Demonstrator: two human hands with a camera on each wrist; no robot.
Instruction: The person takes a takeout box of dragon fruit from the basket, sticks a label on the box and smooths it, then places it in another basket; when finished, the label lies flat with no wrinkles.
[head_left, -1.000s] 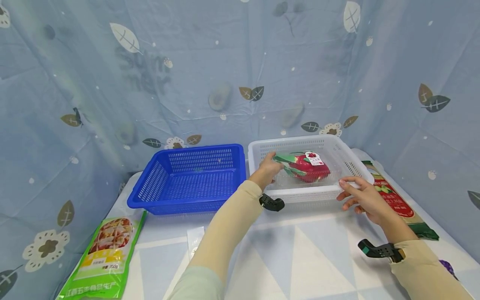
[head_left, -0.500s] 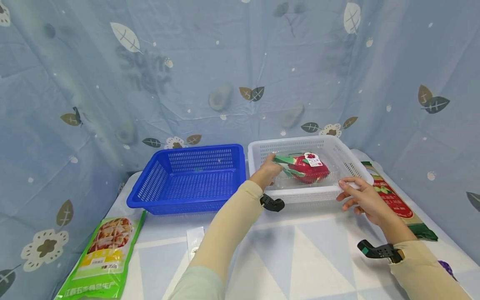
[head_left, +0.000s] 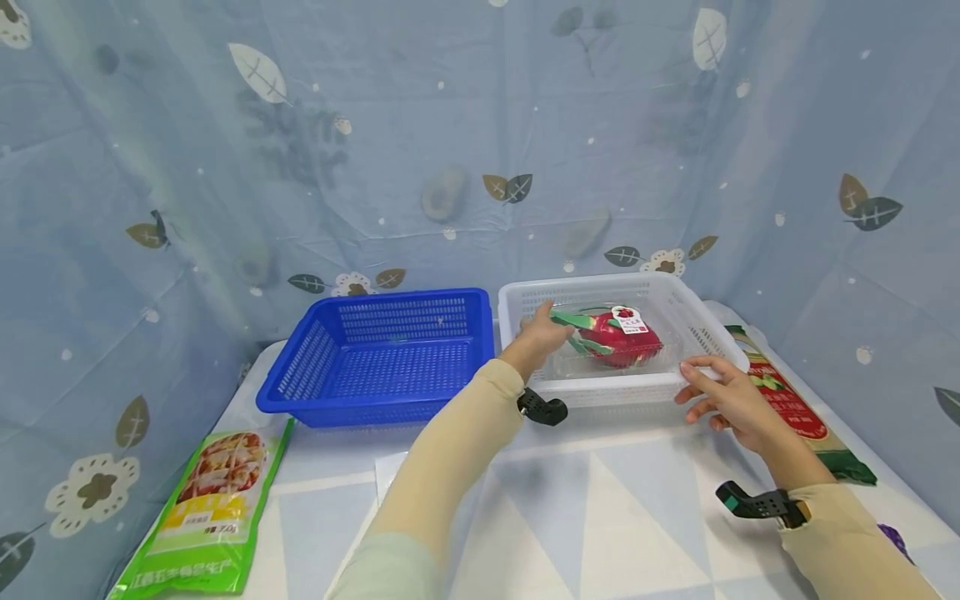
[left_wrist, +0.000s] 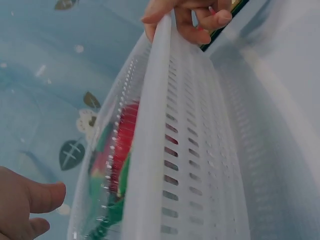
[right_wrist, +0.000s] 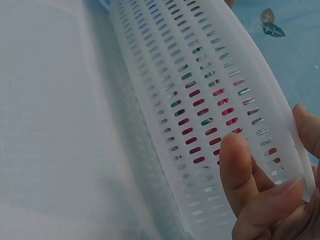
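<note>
A red dragon fruit with green scales lies in a clear plastic box with a white label, inside the white basket. My left hand is over the basket's left side, fingers loosely spread at the box's left end. In the left wrist view, that hand's thumb points at the basket with a gap between. At the basket's front right corner, my right hand holds the rim, thumb on the inner side and fingers outside. Through the slots in the right wrist view, the red fruit shows.
Left of the white basket stands a blue basket. A green food pouch lies at the front left, and a red and green packet at the right. A white slip lies partly under the left arm. Patterned curtains surround the table.
The dragon fruit box has settled slightly lower in the white basket. My left hand's fingers have loosened and spread a little at its end. The right hand stays at the rim.
</note>
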